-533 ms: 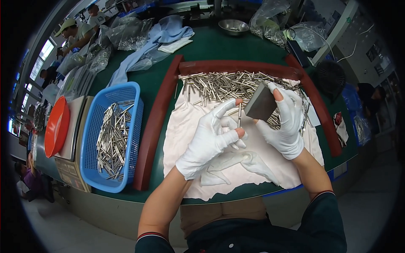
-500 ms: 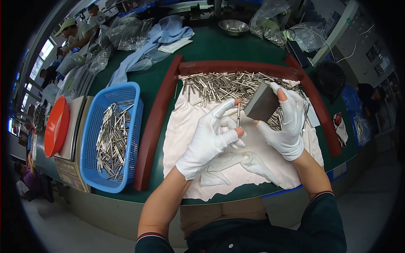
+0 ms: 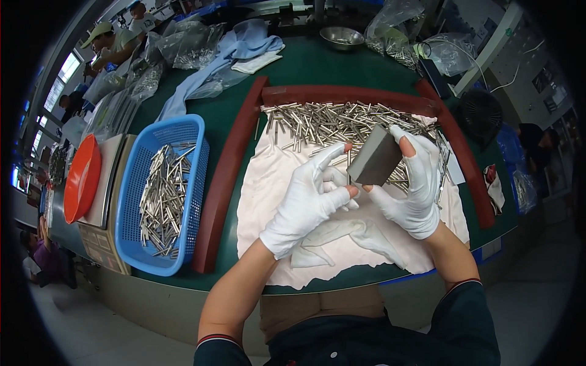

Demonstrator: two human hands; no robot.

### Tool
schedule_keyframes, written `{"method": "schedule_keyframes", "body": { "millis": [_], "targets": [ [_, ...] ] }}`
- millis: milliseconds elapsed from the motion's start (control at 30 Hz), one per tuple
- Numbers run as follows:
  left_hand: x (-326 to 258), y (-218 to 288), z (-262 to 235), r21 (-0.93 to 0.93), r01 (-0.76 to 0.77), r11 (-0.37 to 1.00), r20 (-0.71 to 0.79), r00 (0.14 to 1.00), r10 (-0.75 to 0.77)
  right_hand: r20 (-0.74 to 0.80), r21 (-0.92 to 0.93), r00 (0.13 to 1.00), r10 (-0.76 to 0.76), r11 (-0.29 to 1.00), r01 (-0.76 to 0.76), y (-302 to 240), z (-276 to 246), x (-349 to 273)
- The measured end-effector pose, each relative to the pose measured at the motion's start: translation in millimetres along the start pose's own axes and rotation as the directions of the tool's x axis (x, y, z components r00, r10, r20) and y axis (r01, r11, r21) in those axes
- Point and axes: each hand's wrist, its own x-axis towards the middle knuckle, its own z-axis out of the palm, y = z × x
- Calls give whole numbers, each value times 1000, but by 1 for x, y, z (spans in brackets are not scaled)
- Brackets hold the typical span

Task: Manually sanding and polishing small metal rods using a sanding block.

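Note:
My left hand (image 3: 308,198), in a white glove with bare thumb and index fingertips, pinches a slim metal pin (image 3: 348,163) upright by its two ends. In my right hand (image 3: 418,195), gloved the same way, is a dark grey rectangular block (image 3: 377,158), gripped between thumb and fingers. The block's left edge is close against the pin; whether they touch I cannot tell. Beyond both hands, many loose metal pins (image 3: 317,125) lie heaped on a pale pink cloth (image 3: 259,201). A crumpled white cloth (image 3: 360,235) rests below my wrists.
A dark red frame (image 3: 342,94) borders the cloth on three sides. Left of it stands a blue basket (image 3: 131,213) holding metal pins, beside a red-orange bowl (image 3: 82,180). At the back are a metal bowl (image 3: 342,39), plastic bags (image 3: 189,46) and a blue cloth (image 3: 250,43). People work at far left.
The grey block has tilted and shifted slightly left and down, closer to the pin. My left hand keeps its pinch on the pin. The whole view has shifted a little.

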Motion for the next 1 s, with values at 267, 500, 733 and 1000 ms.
{"method": "schedule_keyframes", "body": {
  "millis": [267,500,733,1000],
  "targets": [
    [-2,0,1,9,-33,999,-51,998,33,52,-86,997,62,995,-57,12,-1,2],
    [-1,-1,0,150,-35,988,-64,997,45,22,50,999,40,998,-41,0,-3,3],
    [-1,-1,2,208,-68,976,-18,997,73,50,80,998,45,996,-49,-3,-2,3],
    [-1,1,-1,155,-42,987,-62,997,52,77,195,991,109,973,-122,11,-2,3]
  ]
}}
